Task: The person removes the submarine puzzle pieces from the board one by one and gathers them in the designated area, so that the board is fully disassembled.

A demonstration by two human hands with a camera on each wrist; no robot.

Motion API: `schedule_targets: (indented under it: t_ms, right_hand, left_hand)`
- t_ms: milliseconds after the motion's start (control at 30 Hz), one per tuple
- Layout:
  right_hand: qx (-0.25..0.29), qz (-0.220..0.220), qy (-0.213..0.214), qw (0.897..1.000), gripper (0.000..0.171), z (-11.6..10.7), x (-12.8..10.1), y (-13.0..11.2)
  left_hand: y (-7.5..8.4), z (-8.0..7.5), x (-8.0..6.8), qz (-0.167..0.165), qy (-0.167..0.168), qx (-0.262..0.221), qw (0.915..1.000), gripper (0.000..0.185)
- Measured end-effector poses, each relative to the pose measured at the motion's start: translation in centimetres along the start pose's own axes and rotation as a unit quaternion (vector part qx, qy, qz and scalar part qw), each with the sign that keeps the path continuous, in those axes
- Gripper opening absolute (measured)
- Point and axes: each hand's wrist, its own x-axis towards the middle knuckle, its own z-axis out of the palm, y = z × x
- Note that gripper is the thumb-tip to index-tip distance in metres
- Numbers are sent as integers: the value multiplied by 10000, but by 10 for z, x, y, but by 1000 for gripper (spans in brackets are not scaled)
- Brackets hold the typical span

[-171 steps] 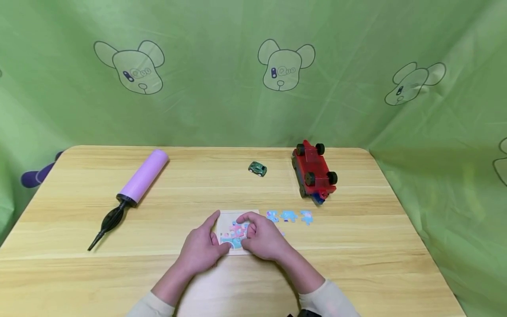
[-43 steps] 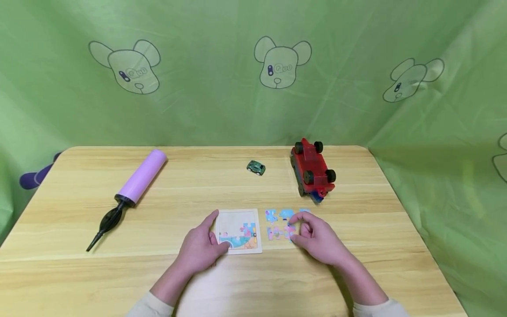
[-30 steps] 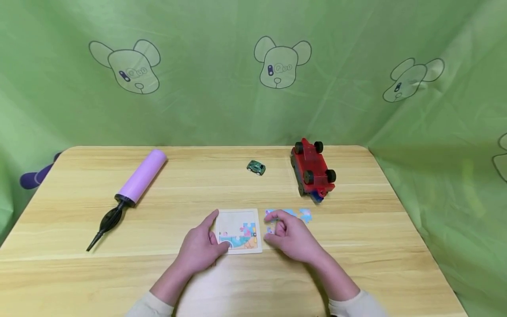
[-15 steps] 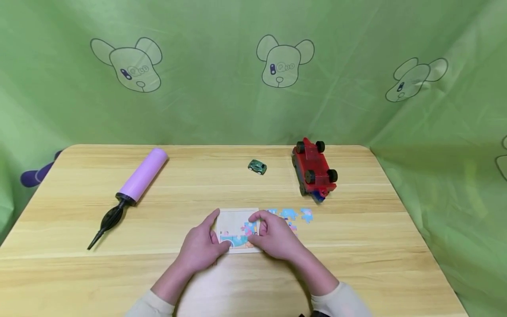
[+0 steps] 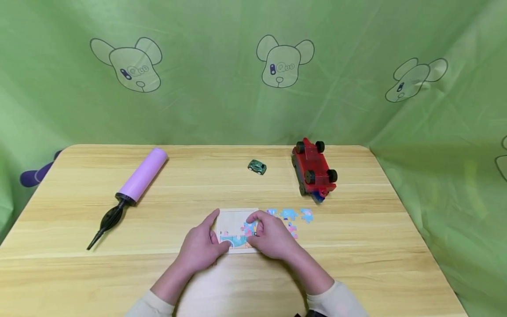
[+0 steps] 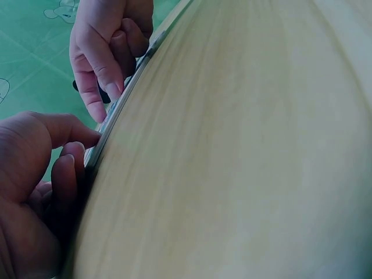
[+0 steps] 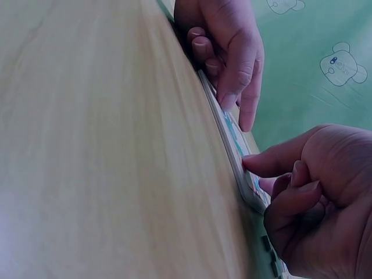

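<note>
A small square puzzle board (image 5: 231, 220) lies near the table's front edge, with part of its picture filled in. My left hand (image 5: 206, 240) braces its left side, index finger along the edge and thumb at the near corner; the left wrist view shows this thumb (image 6: 70, 131) against the board's rim (image 6: 125, 96). My right hand (image 5: 257, 229) hovers curled over the board's right part, pinching a puzzle piece (image 5: 249, 227) against it. In the right wrist view its fingertips (image 7: 261, 168) touch the board's edge (image 7: 232, 139). Three loose pieces (image 5: 289, 214) lie just right of the board.
A purple hand pump (image 5: 136, 185) with a black nozzle lies at the left. A tiny green toy car (image 5: 257, 167) and an upturned red toy truck (image 5: 314, 171) sit at the back right. Green cloth hangs behind the wooden table (image 5: 376, 246).
My right hand went right to the loose pieces, picked one up and brought it back onto the board. My left hand has stayed on the board's left edge.
</note>
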Motion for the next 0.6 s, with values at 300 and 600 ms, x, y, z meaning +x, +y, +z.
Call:
schedule_targets:
  t_ms: [300,600]
  right_hand:
    - [-182,191,-33,9996,32,0,-2,-3]
    - [-88,176,-102,9998,33,1,-2,-3]
  left_hand:
    - [0,0,0,-14,-9,-86,10000,91]
    - [1,0,0,-1,10,22,10000,91]
